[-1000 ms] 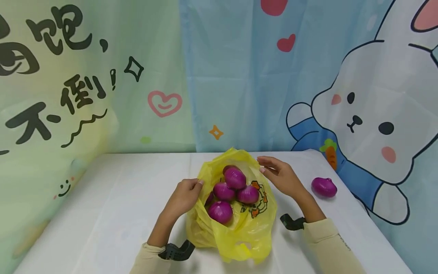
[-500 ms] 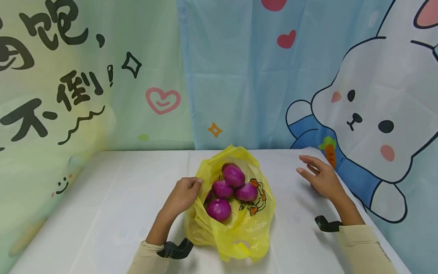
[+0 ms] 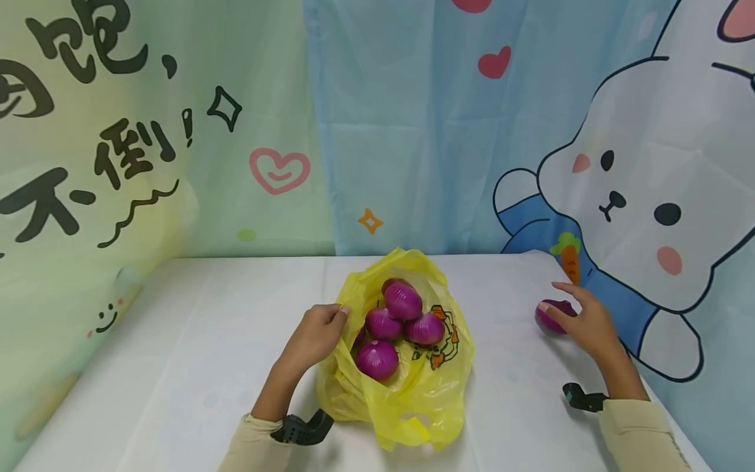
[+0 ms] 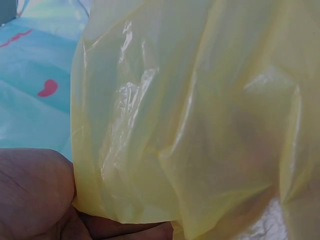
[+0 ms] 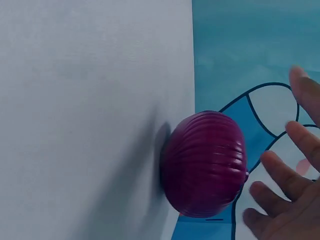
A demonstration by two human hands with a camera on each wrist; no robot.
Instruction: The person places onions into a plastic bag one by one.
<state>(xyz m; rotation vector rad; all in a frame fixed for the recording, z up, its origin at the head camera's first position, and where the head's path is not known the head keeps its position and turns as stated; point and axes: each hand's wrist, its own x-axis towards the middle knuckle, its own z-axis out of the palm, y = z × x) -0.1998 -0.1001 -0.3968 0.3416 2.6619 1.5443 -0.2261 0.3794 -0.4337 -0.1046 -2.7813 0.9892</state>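
Observation:
My left hand (image 3: 315,335) pinches the left rim of a yellow plastic bag (image 3: 439,396), which stands with its mouth spread on the table. Several purple onions (image 3: 377,359) lie inside it, some partly hidden behind others. Folds of the bag fill most of the left wrist view, the thumb at its edge. On the right, a lone purple onion (image 5: 205,165) sits on the table. My right hand (image 3: 590,322) is over it with fingers spread; the thumb covers part of it in the head view. The right wrist view shows the fingers apart from the onion.
A white cloth covers the table (image 3: 194,367). Behind it hangs a printed curtain (image 3: 389,131), with a rabbit drawing beside the table's right edge. Each wrist wears a black camera mount (image 3: 303,429).
My right hand has left the bag's right rim and moved right to the lone onion. The left hand keeps its hold on the bag, and the onions inside stay put.

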